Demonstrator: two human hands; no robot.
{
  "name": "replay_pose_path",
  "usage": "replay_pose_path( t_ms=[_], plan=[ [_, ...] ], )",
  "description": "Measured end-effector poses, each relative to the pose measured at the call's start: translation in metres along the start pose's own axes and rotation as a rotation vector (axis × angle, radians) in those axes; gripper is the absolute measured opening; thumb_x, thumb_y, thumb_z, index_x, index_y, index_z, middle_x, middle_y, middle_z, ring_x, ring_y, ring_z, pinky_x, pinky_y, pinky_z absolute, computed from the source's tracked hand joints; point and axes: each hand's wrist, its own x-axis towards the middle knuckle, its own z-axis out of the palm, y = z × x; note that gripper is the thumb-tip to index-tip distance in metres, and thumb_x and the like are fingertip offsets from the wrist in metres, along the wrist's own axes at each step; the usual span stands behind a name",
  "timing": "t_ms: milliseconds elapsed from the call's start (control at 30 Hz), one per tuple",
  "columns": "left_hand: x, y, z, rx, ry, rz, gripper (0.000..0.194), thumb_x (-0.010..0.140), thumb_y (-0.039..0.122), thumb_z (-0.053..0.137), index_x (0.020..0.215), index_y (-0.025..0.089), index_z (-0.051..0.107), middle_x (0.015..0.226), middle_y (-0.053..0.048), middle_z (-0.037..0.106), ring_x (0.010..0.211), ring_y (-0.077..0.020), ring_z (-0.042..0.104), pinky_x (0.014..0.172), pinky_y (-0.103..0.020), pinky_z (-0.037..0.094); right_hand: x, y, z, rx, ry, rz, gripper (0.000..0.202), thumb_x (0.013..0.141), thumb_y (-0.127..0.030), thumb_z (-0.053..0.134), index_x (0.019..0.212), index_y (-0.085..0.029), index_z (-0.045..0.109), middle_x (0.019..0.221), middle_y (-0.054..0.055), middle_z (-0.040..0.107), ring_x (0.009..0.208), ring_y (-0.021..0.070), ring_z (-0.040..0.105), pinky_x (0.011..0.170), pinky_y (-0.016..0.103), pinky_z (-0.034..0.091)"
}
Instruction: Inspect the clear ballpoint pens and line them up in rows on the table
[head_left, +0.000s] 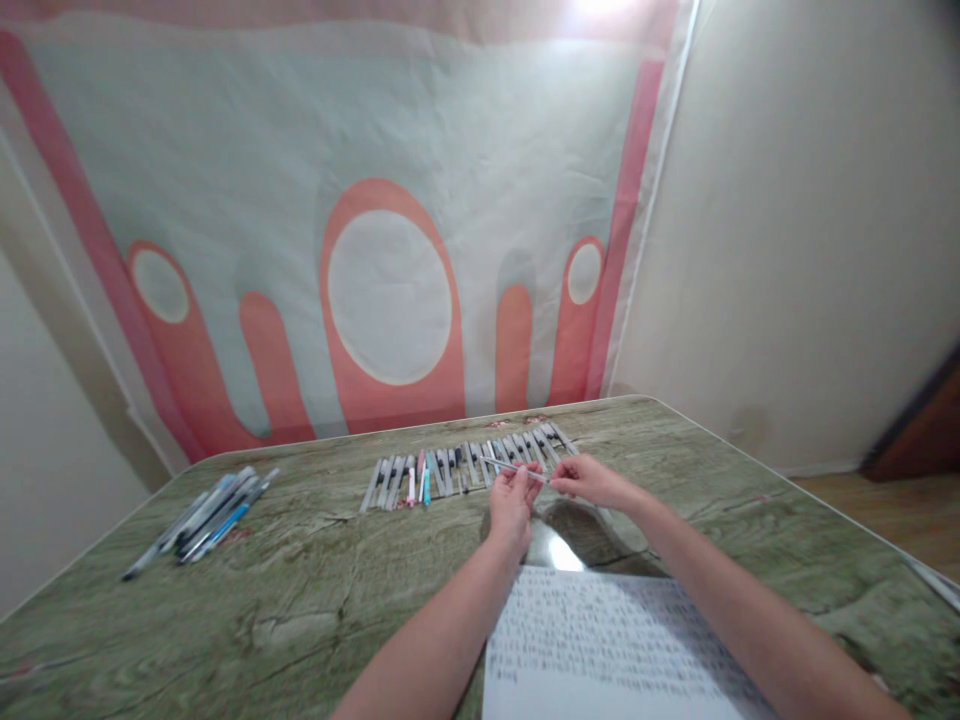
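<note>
A slim, pale pen (496,463) is held between my two hands above the table. My left hand (514,505) has its fingers closed on the middle of it. At the pen's right end, the fingertips of my right hand (596,481) pinch together, partly hiding that end. Just beyond my hands lies a long row of pens (442,472), mostly clear or grey with dark parts. A pink-and-white one (412,484) and a teal one (427,487) stand out among them.
A loose pile of pens (217,512), some blue, rests on the left of the wood-patterned table (300,620). Nearest me, a sheet covered with handwriting (592,640) lies beneath my forearms. Behind the table hangs a pink-and-grey printed cloth (480,130); a plain wall (810,250) is to the right.
</note>
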Motion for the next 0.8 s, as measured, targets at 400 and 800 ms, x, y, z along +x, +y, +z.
replay_pose_path(
  t_ms=[400,800],
  plan=[
    [0.0019,0.0040,0.0006,-0.063,0.004,0.005,0.020,0.071,0.020,0.059,0.084,0.014,0.045,0.086,-0.007,0.062,0.081,-0.0129,0.060,0.080,-0.030,0.046,-0.0013,-0.0077,0.0011,0.087,0.008,0.015,0.039,0.067,-0.050,0.054,0.071,-0.011,0.057,0.058,0.000,0.056,0.050,0.0078,0.045,0.047,0.019,0.033],
    [0.0003,0.0048,0.0016,-0.073,0.009,-0.003,0.019,0.071,0.019,0.060,0.082,0.014,0.045,0.084,-0.007,0.062,0.079,-0.0127,0.061,0.079,-0.030,0.046,-0.0028,-0.0083,0.0003,0.145,-0.030,0.075,0.043,0.067,-0.054,0.051,0.074,-0.012,0.057,0.060,0.001,0.057,0.049,0.0074,0.045,0.044,0.018,0.030]
  ],
)
